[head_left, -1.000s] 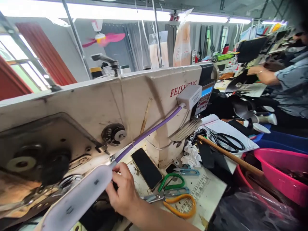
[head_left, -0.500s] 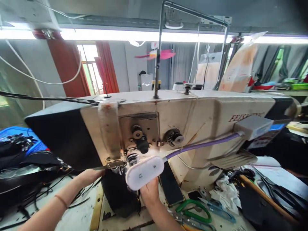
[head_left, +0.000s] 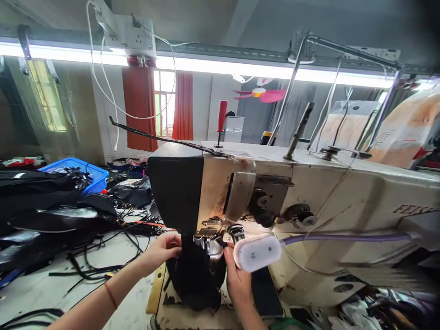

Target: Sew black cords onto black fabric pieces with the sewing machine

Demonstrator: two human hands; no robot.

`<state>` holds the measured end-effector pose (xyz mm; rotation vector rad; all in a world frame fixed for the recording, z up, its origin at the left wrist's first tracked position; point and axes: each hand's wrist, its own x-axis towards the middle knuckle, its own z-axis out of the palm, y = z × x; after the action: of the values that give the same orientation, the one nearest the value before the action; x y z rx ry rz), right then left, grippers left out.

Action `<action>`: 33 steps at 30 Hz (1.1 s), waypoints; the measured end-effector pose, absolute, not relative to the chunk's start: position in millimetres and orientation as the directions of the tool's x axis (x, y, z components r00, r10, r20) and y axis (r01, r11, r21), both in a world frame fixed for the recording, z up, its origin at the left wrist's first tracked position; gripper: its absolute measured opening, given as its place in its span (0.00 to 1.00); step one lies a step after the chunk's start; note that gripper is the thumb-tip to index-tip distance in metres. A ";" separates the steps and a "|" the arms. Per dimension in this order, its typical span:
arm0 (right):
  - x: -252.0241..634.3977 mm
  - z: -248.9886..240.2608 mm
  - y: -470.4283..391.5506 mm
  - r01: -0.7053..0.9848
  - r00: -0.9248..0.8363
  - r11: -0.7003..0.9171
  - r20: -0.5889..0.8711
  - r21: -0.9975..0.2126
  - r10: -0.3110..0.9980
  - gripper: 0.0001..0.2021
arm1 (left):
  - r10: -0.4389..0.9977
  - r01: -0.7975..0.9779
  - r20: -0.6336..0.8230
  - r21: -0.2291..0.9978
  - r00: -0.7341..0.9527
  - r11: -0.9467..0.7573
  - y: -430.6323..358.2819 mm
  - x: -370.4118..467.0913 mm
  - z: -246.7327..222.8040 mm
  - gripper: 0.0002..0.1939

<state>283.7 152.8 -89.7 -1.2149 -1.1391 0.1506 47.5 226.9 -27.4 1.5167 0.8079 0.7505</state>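
A black fabric piece (head_left: pixel 195 279) hangs in folds under the head of a sewing machine (head_left: pixel 220 188), around the presser foot and needle area. My left hand (head_left: pixel 163 251) pinches its left edge between thumb and fingers. On the other side, my right hand (head_left: pixel 238 279) is closed at the fabric's right edge, close to shiny metal machine parts (head_left: pixel 216 249). A white oval lamp (head_left: pixel 259 253) on a purple flexible neck (head_left: pixel 340 237) hides part of the right fingers. Behind the right wrist lies a dark phone (head_left: pixel 266 293).
Black straps and cords (head_left: pixel 92 261) lie on the white table at left, by piled black material (head_left: pixel 58 215) and a blue basket (head_left: pixel 77 172). A red-handled screwdriver (head_left: pixel 222 117) stands upright on the machine. Crumpled white material (head_left: pixel 357 316) sits at lower right.
The view has turned left, so the machine appears further right. My left hand, earlier partly hidden behind the machine head, now shows its fingers on the fabric. More of the right hand shows beside the lamp.
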 end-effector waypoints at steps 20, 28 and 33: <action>278.2 -96.3 152.9 0.590 0.460 0.447 0.735 -0.672 0.498 0.10 | 0.787 0.365 0.386 0.728 0.481 -0.580 204.2 30.9 5.4 0.11; 276.6 -35.5 119.5 0.776 -0.200 0.631 0.945 -0.008 0.258 0.19 | 0.766 0.562 0.222 0.563 0.604 -0.606 193.2 54.1 30.0 0.19; 276.2 -19.6 114.1 0.778 -0.321 0.626 0.890 0.052 0.325 0.19 | 0.784 0.569 0.057 0.656 0.618 -0.495 194.1 58.9 40.6 0.20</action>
<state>276.2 114.1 -19.6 -0.8754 -1.9061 -0.6039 58.9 194.1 40.6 2.2423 1.0591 0.4689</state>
